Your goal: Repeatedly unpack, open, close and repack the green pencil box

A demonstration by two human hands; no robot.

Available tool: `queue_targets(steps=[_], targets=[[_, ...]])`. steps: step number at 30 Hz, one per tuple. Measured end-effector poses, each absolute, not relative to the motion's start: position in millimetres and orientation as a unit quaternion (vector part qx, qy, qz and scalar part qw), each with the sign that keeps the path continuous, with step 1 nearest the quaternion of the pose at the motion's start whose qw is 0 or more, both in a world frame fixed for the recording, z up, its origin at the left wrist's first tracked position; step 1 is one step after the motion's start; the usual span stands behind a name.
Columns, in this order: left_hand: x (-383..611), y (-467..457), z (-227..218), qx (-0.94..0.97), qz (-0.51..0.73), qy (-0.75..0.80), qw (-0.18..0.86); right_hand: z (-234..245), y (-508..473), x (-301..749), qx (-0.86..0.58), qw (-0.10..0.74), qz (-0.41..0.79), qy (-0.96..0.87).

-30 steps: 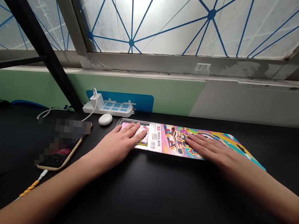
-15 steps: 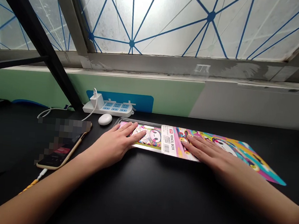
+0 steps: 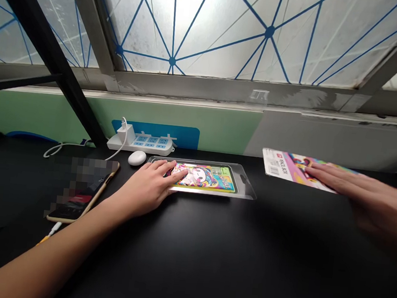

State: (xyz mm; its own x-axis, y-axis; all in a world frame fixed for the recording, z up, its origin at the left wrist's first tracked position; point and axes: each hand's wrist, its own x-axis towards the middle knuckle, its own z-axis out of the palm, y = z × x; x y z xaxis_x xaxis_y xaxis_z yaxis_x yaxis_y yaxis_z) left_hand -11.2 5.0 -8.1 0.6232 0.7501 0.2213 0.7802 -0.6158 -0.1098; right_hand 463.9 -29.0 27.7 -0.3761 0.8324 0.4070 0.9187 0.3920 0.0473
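Observation:
A colourful cartoon-printed pencil box (image 3: 205, 177) lies in a clear plastic blister tray (image 3: 246, 187) on the black table. My left hand (image 3: 147, 189) rests flat on the box's left end, fingers pressing on it through the plastic. Well to the right, my right hand (image 3: 366, 195) holds a printed card sleeve (image 3: 283, 164) labelled "PENCIL BOX", with its fingers lying across the card. The sleeve is raised and tilted, clear of the tray. Its barcode end points left.
A phone (image 3: 82, 189) with a cable lies left of my left arm. Behind it are a white oval case (image 3: 136, 158) and a white power strip (image 3: 141, 142) with a plugged-in charger. A black metal strut (image 3: 43, 45) crosses the upper left, below a taped window.
My right hand has carried the card sleeve off the tray to the right and raised it, uncovering the whole box. My left hand stays on the tray.

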Motion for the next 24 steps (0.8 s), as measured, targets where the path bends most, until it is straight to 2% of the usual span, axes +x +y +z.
queue_targets(steps=[5,10,13,15,21,24], targets=[[-3.8,8.9,-13.7,-0.889,-0.159,-0.427,0.05,26.8,-77.4,371.8,-0.426,0.194,-0.148,-0.871],[6.0,8.9,-19.7,-0.874,-0.251,-0.415,-0.016,-10.5,-128.4,272.3,-0.25,0.141,-0.148,-0.946],[7.0,5.8,-16.5,-0.872,-0.263,-0.406,-0.067,-28.9,-125.9,246.0,-0.244,0.119,-0.163,-0.948],[6.6,3.2,-12.9,-0.875,-0.248,-0.408,-0.082,-31.8,-111.6,234.1,-0.257,0.114,-0.121,-0.952],[5.9,-2.9,-8.0,-0.899,-0.168,-0.403,-0.028,-17.2,-69.6,218.8,-0.33,0.113,0.065,-0.935],[3.8,-2.6,-7.9,-0.905,-0.15,-0.398,-0.019,-15.0,-67.0,223.5,-0.333,0.118,0.109,-0.929]])
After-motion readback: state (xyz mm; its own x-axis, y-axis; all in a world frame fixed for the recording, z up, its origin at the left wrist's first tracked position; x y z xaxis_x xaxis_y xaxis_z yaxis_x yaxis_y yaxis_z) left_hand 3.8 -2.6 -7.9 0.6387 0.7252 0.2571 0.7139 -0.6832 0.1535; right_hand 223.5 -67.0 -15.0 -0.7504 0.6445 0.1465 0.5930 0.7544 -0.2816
